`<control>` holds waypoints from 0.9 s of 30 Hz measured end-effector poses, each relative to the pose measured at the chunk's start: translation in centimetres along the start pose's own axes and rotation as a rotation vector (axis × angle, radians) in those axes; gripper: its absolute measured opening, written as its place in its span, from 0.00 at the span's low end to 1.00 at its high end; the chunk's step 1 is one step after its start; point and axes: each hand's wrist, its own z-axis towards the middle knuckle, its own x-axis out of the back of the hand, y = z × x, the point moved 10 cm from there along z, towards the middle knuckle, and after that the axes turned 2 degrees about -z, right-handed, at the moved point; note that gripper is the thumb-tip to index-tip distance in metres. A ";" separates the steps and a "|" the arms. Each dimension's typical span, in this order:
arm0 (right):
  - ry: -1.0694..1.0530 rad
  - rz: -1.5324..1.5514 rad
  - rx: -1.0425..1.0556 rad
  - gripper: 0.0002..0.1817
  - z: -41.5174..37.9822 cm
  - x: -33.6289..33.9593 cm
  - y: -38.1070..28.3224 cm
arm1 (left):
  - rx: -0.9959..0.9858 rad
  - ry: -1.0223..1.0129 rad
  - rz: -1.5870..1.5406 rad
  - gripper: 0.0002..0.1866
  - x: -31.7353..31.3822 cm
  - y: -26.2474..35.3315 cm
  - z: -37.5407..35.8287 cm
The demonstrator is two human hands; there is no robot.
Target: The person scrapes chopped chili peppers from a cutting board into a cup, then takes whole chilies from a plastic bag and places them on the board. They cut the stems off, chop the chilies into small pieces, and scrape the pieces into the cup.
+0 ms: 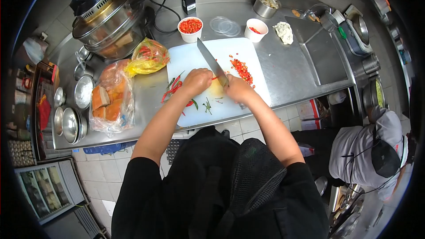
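My right hand [238, 89] is wrapped round the handle of a kitchen knife [210, 59], its broad blade pointing up and left over a white cutting board [252, 51]. Beside the blade, my left hand [198, 82] has its fingers curled round a red chili [215, 78], whose tip shows at the knife. Chopped red chili [241, 71] lies in a heap right of the blade. Whole red and green chilies [174, 87] are left of my left hand, partly behind my forearm. Green stems [207, 105] lie near the board's front edge.
Behind the board stand a white cup full of chopped chili [190, 27], clear lids [225, 25] and a cup with little in it [256, 31]. Bagged chilies [148, 56], bagged orange-brown blocks [108, 99] and metal bowls [71, 125] sit left. A sink [325, 59] and another person [358, 146] are right.
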 end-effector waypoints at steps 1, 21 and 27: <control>-0.035 0.008 -0.018 0.19 -0.1 0.4 -0.2 | 0.001 -0.006 -0.003 0.04 -0.3 -0.1 -0.2; -0.109 -0.003 -0.065 0.23 -0.3 0.6 -0.9 | -0.021 0.045 -0.053 0.04 -1.2 0.3 0.0; -0.039 0.093 -0.040 0.21 -0.4 0.6 -0.9 | -0.005 0.079 -0.029 0.05 -1.0 0.4 -0.2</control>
